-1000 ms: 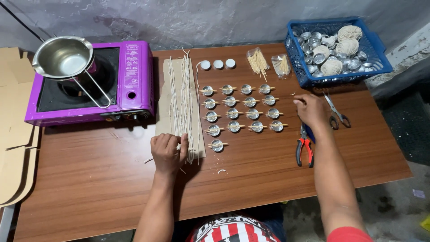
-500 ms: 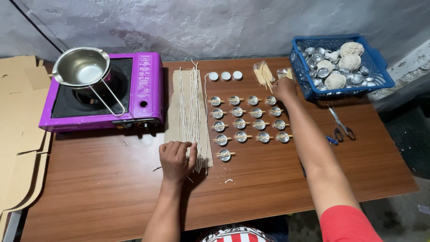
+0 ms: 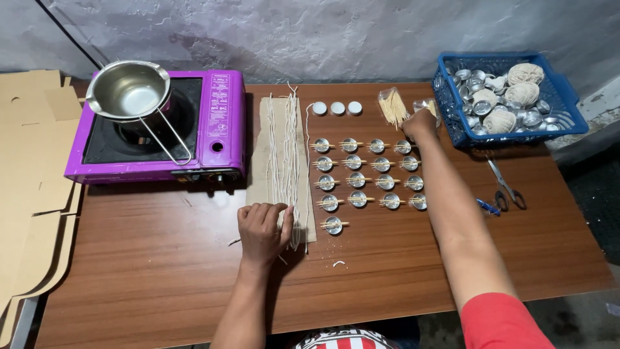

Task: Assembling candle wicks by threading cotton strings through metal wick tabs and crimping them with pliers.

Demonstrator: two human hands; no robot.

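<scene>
My left hand (image 3: 263, 227) rests palm down on the near end of a row of white wick strings (image 3: 285, 150), which lie on a strip of brown card (image 3: 259, 169). My right hand (image 3: 420, 121) reaches to the far side of the table and closes on a small clear bag of sticks (image 3: 429, 106). A second bag of wooden sticks (image 3: 392, 105) lies just left of it. Between my arms stand several small metal cups (image 3: 371, 181) in rows, each with sticks across its rim. Three white discs (image 3: 337, 108) sit behind them.
A purple portable stove (image 3: 216, 123) carries a steel pouring pot (image 3: 129, 92) at the left. A blue basket (image 3: 569, 123) of metal cups and twine balls stands at the far right. Scissors (image 3: 505, 184) and pliers (image 3: 487, 206) lie near my right arm. Flat cardboard (image 3: 29, 168) overhangs the left edge.
My right hand moved from beside the pliers and scissors up across the cups to the bags of sticks at the back. My left hand stayed on the wicks.
</scene>
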